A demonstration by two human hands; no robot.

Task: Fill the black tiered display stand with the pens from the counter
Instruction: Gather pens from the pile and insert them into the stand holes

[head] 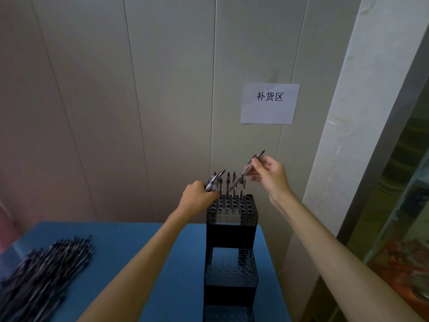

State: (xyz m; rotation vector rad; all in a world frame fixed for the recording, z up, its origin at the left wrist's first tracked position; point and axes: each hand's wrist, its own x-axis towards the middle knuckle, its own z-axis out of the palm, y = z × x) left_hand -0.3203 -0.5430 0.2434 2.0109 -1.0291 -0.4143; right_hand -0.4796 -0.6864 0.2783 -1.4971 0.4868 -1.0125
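The black tiered display stand (231,235) rises on the right side of the blue counter (130,256), its tiers full of round holes. Several pens (232,185) stand upright in the back row of the top tier. My left hand (197,197) grips a small bundle of pens (214,180) at the top tier's left edge. My right hand (270,174) pinches one pen (249,168), held slanted above the back row with its lower tip among the standing pens.
A large heap of dark pens (44,273) lies at the counter's left front. A paper sign (269,103) hangs on the panelled wall behind. A white pillar (348,135) and a glass case (399,240) stand to the right.
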